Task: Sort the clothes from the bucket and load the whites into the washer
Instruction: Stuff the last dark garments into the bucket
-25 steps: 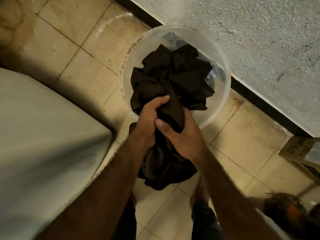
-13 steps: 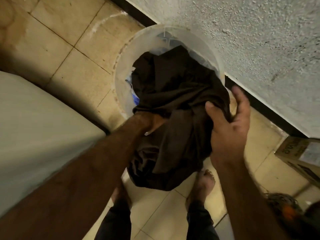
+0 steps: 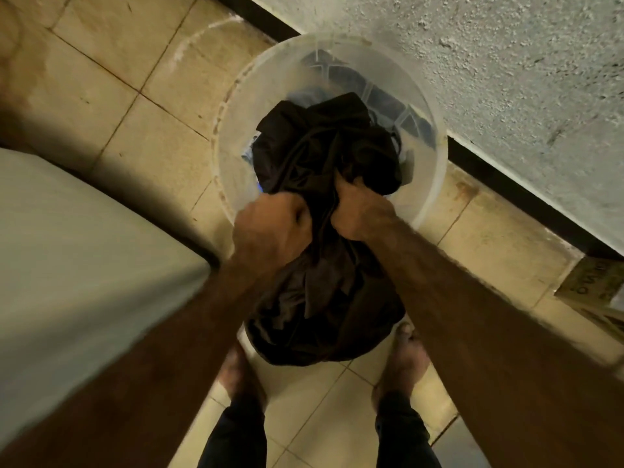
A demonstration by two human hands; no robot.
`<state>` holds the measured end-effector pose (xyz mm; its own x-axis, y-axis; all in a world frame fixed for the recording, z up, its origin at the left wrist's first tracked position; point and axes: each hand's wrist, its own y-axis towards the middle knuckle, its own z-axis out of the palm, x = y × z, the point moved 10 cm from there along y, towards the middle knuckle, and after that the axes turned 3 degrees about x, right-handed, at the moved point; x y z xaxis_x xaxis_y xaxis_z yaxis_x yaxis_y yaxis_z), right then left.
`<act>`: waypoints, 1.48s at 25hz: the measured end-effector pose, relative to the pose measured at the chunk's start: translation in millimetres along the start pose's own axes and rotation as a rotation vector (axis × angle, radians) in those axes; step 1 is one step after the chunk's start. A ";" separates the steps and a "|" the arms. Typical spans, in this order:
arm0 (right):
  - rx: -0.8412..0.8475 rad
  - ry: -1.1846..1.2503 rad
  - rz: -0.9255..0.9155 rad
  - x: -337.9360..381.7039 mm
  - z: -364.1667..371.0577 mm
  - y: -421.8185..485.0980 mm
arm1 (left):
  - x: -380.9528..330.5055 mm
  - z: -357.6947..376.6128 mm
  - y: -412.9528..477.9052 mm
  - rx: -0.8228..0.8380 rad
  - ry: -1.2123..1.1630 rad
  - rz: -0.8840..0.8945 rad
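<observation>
Gripping a dark brown garment [image 3: 324, 157] in both fists, you stand barefoot over a translucent plastic bucket [image 3: 229, 153] on a tiled floor [image 3: 111, 96]. Your left hand [image 3: 270, 228] is clenched on a bunch of the cloth at the bucket's near rim, its back to the camera. Your right hand [image 3: 363, 214] is clamped on the same garment just beside it, the two fists nearly touching with a ridge of fabric squeezed between them.

Above your hands the garment balloons in crumpled folds over the mouth of the bucket; whether that part rests on the clothes inside or is lifted clear of them cannot be told. Below your hands the rest of it hangs in a heavy, sagging mass between your forearms, its lowest fold ending just ahead of your left foot [image 3: 241, 376] and right foot [image 3: 403, 359].

Blue clothing [image 3: 418, 130] shows in the far side of the bucket, behind the dark cloth. The bucket stands close against a rough plastered wall [image 3: 506, 79] with a dark skirting [image 3: 506, 187]. The pale washer [image 3: 84, 248] fills the frame at your left, its rounded corner near your left forearm. A cardboard box [image 3: 594, 285] sits on the floor at the right edge, well apart from the bucket.
</observation>
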<state>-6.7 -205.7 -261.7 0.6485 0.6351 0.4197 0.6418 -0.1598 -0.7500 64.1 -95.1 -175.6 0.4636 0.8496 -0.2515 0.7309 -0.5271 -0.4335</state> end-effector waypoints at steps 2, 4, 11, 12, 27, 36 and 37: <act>0.015 -0.032 -0.005 1.8 7.4 7.0 | -2.5 -20.5 -13.8 -0.279 -0.182 0.061; 0.024 -0.100 0.030 0.2 12.5 15.6 | -13.4 2.7 -9.9 -0.135 -0.259 0.141; 0.134 -0.136 0.103 -15.9 28.9 60.6 | 8.5 120.0 59.5 0.634 -0.069 0.050; 0.153 -0.123 0.104 -15.1 28.3 71.0 | 14.1 125.0 74.6 0.665 -0.097 0.018; 0.065 -0.115 0.097 -13.2 18.4 63.1 | 6.4 49.2 18.5 0.155 -0.114 -0.024; -0.650 0.478 0.120 11.4 -36.9 -111.7 | 42.7 91.8 -159.0 0.176 -0.972 -0.424; -0.624 0.603 0.146 6.0 -31.7 -119.2 | 31.1 99.6 -159.0 0.256 -0.951 -0.371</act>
<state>-66.3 -206.8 -153.6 0.7343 0.0966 0.6719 0.5274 -0.7044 -0.4750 -87.6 16.9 -200.7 -0.4326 0.6790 -0.5931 0.5674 -0.3062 -0.7644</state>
